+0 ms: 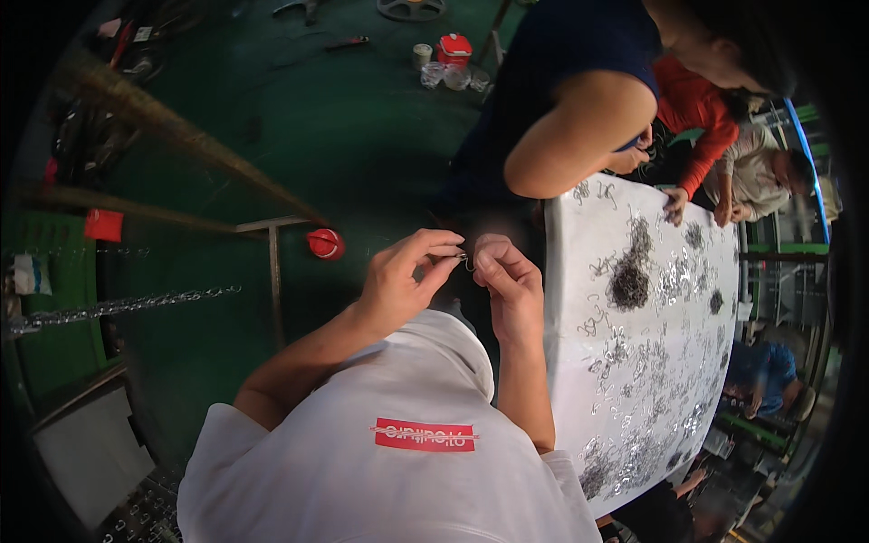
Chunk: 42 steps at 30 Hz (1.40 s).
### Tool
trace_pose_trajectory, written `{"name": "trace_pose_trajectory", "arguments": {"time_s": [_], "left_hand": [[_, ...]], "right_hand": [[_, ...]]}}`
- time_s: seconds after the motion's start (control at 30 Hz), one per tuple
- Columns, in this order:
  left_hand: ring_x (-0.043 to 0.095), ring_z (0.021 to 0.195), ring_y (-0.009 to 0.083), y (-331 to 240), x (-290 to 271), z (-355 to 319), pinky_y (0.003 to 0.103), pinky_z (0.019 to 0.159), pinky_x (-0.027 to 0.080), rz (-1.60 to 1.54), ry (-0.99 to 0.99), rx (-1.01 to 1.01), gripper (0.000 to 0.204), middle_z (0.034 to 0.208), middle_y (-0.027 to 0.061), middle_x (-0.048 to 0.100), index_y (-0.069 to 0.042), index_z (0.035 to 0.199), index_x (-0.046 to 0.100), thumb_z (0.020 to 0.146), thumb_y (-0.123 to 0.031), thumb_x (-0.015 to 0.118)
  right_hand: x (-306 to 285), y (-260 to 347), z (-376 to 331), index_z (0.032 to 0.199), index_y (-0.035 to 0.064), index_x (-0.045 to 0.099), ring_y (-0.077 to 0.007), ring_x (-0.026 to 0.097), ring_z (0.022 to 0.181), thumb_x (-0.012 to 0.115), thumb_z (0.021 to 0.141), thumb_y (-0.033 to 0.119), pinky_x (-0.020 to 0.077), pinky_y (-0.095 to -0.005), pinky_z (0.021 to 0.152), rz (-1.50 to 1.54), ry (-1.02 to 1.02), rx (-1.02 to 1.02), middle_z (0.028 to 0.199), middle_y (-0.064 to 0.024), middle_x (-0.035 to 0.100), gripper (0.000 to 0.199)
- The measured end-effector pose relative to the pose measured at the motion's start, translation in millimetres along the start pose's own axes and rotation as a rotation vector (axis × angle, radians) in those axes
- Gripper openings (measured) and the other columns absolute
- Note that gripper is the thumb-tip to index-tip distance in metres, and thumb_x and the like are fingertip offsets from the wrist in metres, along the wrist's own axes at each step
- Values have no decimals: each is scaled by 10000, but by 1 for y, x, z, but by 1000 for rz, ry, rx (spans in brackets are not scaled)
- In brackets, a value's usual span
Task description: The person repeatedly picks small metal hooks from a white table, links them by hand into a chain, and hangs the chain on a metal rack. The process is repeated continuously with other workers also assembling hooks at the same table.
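In front of my white shirt, my left hand pinches a small shiny bent metal hook between thumb and fingers. My right hand meets it from the other side, its thumb and index finger closed at the curved wire end. The fingertips partly hide the piece, so its full shape is hard to make out. To the right stands a white-topped table strewn with bent metal pieces. A dense dark heap of them sits near its middle.
A co-worker in a dark top leans over the table's far end; others sit along its right side. A red container stands on the green floor beside a metal frame. Chains of metal links hang at left.
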<state>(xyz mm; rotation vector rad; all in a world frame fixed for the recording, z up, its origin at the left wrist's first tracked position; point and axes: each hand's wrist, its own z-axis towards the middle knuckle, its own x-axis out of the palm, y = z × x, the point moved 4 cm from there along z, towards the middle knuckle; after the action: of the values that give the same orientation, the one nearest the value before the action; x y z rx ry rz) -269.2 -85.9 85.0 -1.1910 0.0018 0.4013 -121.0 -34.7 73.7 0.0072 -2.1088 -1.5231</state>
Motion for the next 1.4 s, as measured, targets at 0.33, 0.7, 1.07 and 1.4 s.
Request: {"name": "trace_pose_trajectory", "arguments": {"time_s": [0.33, 0.7, 1.07, 1.4], "left_hand": [[700, 757, 163, 8, -72, -13, 252, 622, 540, 203, -248, 103, 330, 892, 94, 704, -13, 1106, 609, 799, 87, 677], [623, 861, 294, -38, -143, -53, 356, 758, 516, 540, -725, 157, 345, 1028, 134, 639, -6, 1120, 605, 788, 74, 649], [593, 698, 112, -47, -121, -110, 227, 569, 458, 592, -1200, -100, 229, 923, 89, 673, -12, 1062, 653, 861, 85, 602], [634, 729, 117, -38, -114, -140, 233, 607, 483, 677, -1432, -376, 194, 937, 91, 692, -11, 1035, 657, 870, 70, 598]], "right_hand": [[82, -22, 31, 900, 4, 651, -92, 543, 901, 675, 871, 38, 436, -227, 799, -205, 104, -229, 1066, -23, 534, 50], [215, -12, 81, 924, 26, 619, -67, 521, 724, 653, 890, 52, 401, -203, 631, -235, 681, -144, 874, -15, 596, 55], [404, 19, 102, 934, 7, 615, -76, 528, 588, 643, 909, 112, 419, -211, 550, -203, 1225, -220, 735, -34, 627, 112], [577, 35, 119, 1024, -51, 618, -158, 662, 757, 658, 901, 76, 578, -254, 713, 74, 1380, -312, 866, -103, 663, 181]]}}
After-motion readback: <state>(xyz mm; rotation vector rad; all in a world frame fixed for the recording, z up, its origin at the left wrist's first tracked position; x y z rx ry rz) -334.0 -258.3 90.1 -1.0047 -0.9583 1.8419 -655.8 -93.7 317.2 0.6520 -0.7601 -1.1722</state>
